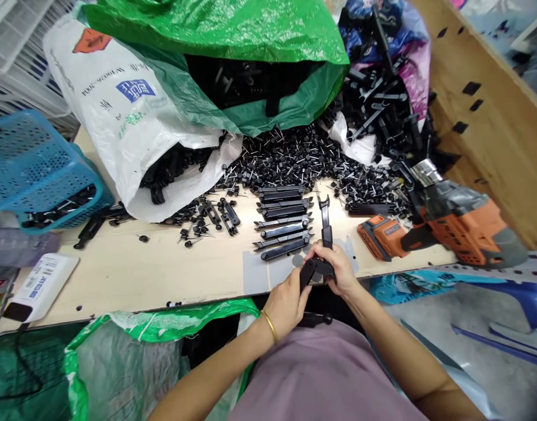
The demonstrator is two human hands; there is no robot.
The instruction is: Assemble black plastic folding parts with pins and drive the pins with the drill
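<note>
Left hand (pixel 288 301) and right hand (pixel 338 266) both grip a black plastic part (pixel 324 234), seemingly hinged, pointing toward twelve o'clock over the surface (pixel 163 269).

workbench (pixel 163 275) | black parts (pixel 283 225) | drill (pixel 452 225) | bags (pixel 132 117) | basket (pixel 35 169)

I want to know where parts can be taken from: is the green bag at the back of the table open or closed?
Open. The green bag lies on its side, its mouth gaping toward the table, and black parts show inside.
</note>
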